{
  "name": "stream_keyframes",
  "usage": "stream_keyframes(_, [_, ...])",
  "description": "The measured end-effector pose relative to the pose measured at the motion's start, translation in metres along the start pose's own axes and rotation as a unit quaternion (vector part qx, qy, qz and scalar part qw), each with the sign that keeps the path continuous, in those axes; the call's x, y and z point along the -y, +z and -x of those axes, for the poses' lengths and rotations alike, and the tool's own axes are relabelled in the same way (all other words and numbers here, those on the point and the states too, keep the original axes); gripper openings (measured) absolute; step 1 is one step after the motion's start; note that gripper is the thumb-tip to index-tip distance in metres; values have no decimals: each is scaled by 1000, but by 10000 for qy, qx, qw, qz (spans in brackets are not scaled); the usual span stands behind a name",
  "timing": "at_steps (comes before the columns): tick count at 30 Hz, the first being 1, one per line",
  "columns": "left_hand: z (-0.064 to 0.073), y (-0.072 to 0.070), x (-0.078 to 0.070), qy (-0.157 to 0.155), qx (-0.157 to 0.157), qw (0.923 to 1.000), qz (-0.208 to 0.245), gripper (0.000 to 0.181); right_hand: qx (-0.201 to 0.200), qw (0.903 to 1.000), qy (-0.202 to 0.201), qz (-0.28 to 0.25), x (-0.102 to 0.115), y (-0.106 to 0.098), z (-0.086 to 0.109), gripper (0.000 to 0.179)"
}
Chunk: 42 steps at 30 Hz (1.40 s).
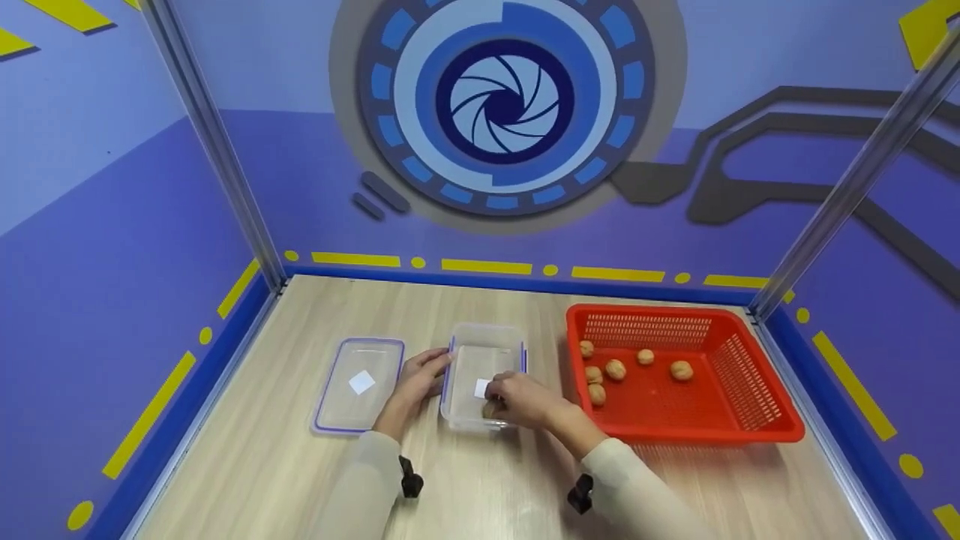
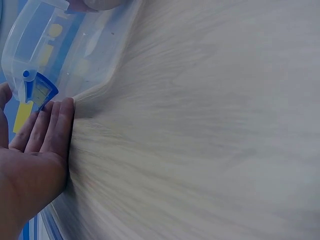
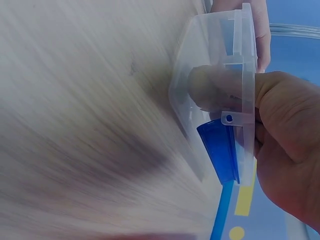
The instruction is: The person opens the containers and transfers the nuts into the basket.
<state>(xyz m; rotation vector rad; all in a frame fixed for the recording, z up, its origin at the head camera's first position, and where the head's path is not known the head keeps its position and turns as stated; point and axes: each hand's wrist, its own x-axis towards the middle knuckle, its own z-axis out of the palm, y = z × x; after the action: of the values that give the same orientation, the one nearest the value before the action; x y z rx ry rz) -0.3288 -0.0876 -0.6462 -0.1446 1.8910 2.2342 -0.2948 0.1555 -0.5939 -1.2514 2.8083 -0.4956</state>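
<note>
A clear plastic container (image 1: 484, 336) with blue clips stands upright on the table. My right hand (image 1: 525, 399) reaches down into it and grips a walnut (image 1: 491, 409) near its front end. In the right wrist view the thumb and walnut (image 3: 200, 86) show blurred through the wall, low in the container. Beside the container's left wall is my left hand (image 1: 420, 381). Its straight fingers (image 2: 61, 122) touch the side by a blue clip (image 2: 41, 91) in the left wrist view. A small white square (image 1: 481, 388) shows in the container, partly hidden by the right hand.
To the right stands a red basket (image 1: 739, 427) with several walnuts (image 1: 616, 369) loose on its floor, mostly toward its left side. A clear lid (image 1: 334, 401) with a blue seal lies flat at the left, with a white square on it. Printed panels enclose the table (image 1: 480, 495).
</note>
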Motion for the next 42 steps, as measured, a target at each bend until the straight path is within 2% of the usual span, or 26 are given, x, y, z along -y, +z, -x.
stream_keyframes(13, [-3,-1,2,-53,21,10000,-82,51,-403,9990,-196,33,0,3,2,13])
stream_keyframes(22, [0,0,-2,-92,62,9999,-69,55,-395,9991,-131,25,-1,4,3,12])
stream_keyframes(36, [0,-1,-2,-138,88,9998,103,52,-646,9975,-293,-50,-1,8,1,16])
stream_keyframes(42, [0,-1,-1,-49,58,9999,91,51,-716,9964,-425,-152,-3,9,2,16])
